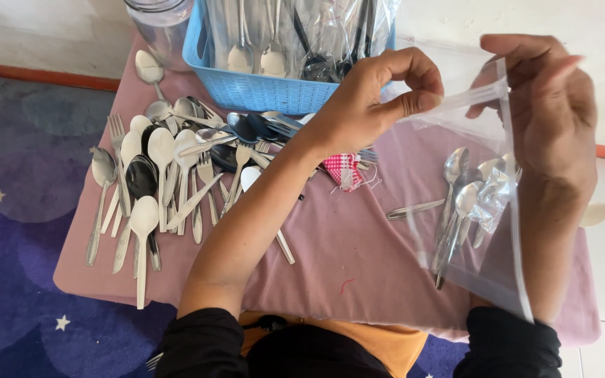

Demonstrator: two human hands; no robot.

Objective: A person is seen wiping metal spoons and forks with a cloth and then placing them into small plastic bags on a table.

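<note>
Pink cloth (358, 259) covers the low table in front of you, and over its right half you hold a clear zip bag (488, 175) up off the surface. Your left hand (376, 94) pinches one end of the bag's top strip between thumb and fingers; your right hand (551, 115) is closed on the other end, so the strip runs taut between them near the upper right of the frame. Held that way, the bag hangs slanted and the spoons (467, 203) inside it have slid together, bowls up, handles toward the lower corner. One loose utensil (414, 208) lies on the cloth just beside the bag's left edge. Farther left, a heap of spoons and forks (162, 182) spreads toward the table's left edge, handles mostly pointing toward you. A blue basket (260, 87) with more bagged cutlery sits at the top centre, a clear jar (159, 21) to its left. Bare cloth remains between the heap and the bag, while the bag's bottom corner hangs near the table's front edge.
</note>
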